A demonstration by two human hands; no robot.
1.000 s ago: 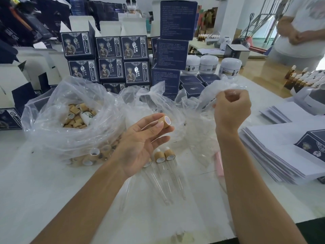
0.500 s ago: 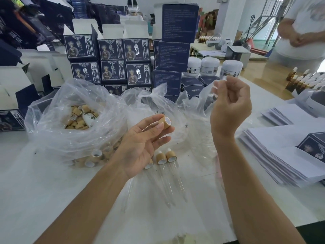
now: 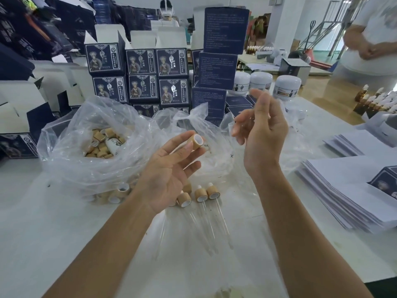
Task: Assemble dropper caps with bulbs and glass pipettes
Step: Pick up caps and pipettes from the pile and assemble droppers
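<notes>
On the white table [image 3: 53,222] nearest the viewer, 2 assembled droppers [image 3: 211,193] lie side by side, bamboo collars toward 12 o'clock and glass pipettes running toward 6 o'clock, with a loose cap [image 3: 184,200] just beside them at 9 o'clock. Above them the left hand [image 3: 171,171] is palm up and pinches a bamboo dropper cap [image 3: 196,141] between thumb and fingertips, its white-lined open end facing 2 o'clock. The right hand [image 3: 263,134], at 3 o'clock of that cap and apart from it, is raised with fingers loosely spread; motion blur hides whether anything thin is pinched there, so I cannot tell its grasp. At 9 o'clock a clear plastic bag [image 3: 71,151] holds many bamboo caps [image 3: 101,145]. At 3 o'clock lies a stack of white flat cartons [image 3: 343,190]. Farther off, navy printed boxes [image 3: 140,61] are stacked, each showing a costumed figure and vertical Chinese writing too small to read. Beside them at 2 o'clock stand 3 white jars [image 3: 286,86].
</notes>
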